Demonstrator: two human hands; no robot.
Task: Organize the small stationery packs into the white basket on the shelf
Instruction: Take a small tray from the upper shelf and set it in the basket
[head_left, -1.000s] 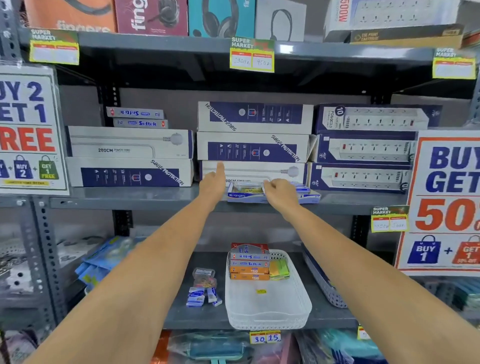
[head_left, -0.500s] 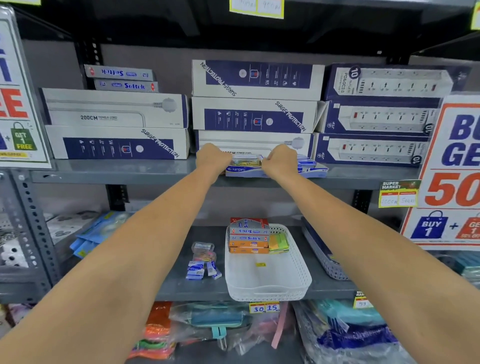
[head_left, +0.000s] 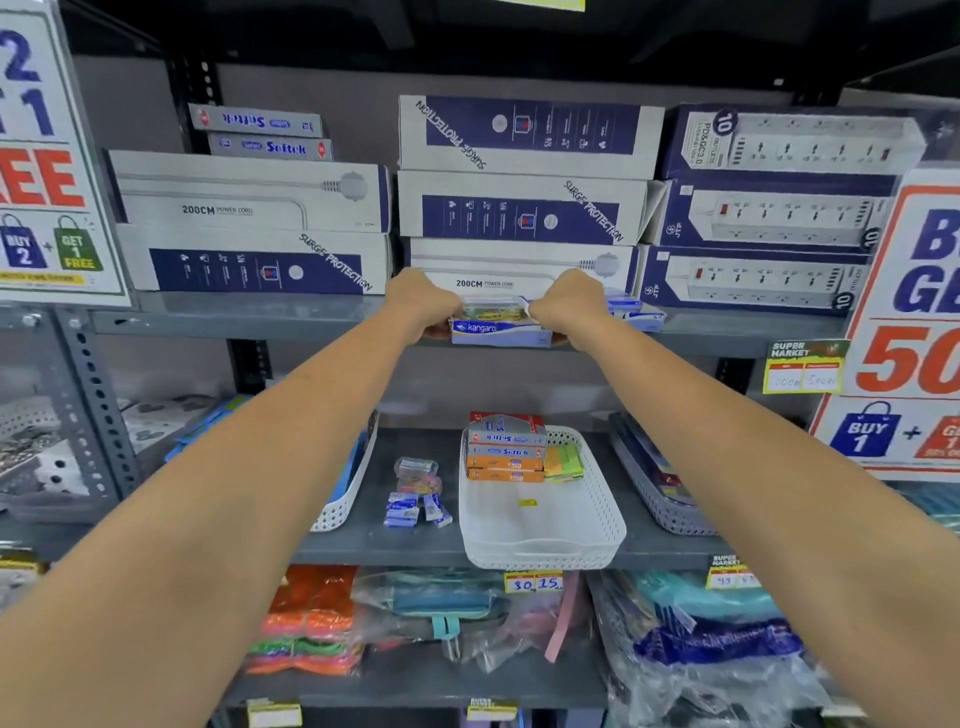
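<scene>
Progress is sitting at about partway, as we are judging it. Starting at the left, a few loose small packs (head_left: 415, 501) are lying on the lower shelf just beside the white basket (head_left: 550, 556), not yet inside it. Above them our left hand (head_left: 422, 301) is curling round the left end of the kangaro pack (head_left: 493, 331), which is resting at the front edge of the upper shelf with a clear pack (head_left: 491, 309) lying on top. Our right hand (head_left: 567, 306) is curling round its right end, so we are gripping the bundle between both hands. Below, the basket is already carrying a stack of boxes (head_left: 505, 453) and green notes (head_left: 565, 461) at its back, with most of its floor showing bare. Further right, more blue packs (head_left: 635, 313) are waiting on the upper shelf.
</scene>
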